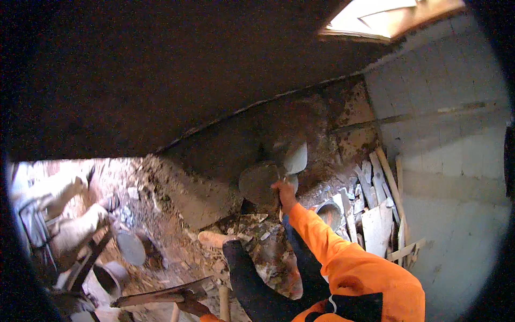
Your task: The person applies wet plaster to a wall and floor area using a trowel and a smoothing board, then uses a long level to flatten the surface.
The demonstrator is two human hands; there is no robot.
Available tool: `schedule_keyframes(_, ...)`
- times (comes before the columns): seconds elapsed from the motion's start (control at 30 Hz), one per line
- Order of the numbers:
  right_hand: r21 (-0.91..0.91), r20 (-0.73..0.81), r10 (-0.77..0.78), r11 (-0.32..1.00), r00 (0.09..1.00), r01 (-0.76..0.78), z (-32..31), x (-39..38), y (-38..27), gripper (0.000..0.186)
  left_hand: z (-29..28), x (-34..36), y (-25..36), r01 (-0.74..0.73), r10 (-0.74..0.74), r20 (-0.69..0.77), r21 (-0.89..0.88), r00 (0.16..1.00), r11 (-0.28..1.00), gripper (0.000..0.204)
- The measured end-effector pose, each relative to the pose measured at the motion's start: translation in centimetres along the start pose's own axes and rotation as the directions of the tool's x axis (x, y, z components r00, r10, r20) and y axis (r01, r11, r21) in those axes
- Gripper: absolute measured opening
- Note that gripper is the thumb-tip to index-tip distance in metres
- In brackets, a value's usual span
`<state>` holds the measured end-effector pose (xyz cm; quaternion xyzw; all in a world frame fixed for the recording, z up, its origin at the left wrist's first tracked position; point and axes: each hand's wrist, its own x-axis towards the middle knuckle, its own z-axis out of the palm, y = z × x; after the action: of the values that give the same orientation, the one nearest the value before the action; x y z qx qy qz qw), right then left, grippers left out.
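My right hand [286,194], at the end of an orange sleeve, reaches forward and is closed on what looks like a trowel. Its pale flat blade [296,159] shows just beyond the fingers; the handle is mostly hidden. Beside that hand is a round grey surface [259,183], perhaps mortar in a bucket. Low in the picture, my left hand [194,306] is dim and partly hidden, closed at the underside of a flat brown board [155,297]. The board is tilted and seen nearly edge-on.
A dark wall [161,80] rises ahead, and a pale wall [450,161] stands at right. Wood scraps [378,214] lean there near a bucket [328,213]. Rubble [171,244] covers the ground around my boot [214,239]. More buckets [130,248] and filled sacks [80,231] lie left.
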<state>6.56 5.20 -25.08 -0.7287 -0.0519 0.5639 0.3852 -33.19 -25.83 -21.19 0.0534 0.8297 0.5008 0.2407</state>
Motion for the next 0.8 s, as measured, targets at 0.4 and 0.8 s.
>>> schedule_keyframes(0.4,0.174,-0.278,-0.257,0.934,0.925,0.312,-14.6,19.6,-9.3,0.024,22.9,-12.7,3.3,-0.021,-0.009,0.206,0.143,0.978,0.99,0.032)
schedule_keyframes(0.8,-0.423,0.266,-0.269,0.83,0.926,0.363,-25.0,18.6,-1.3,0.025,37.4,-21.0,2.1,-0.125,-0.047,0.467,0.332,0.883,0.935,0.041)
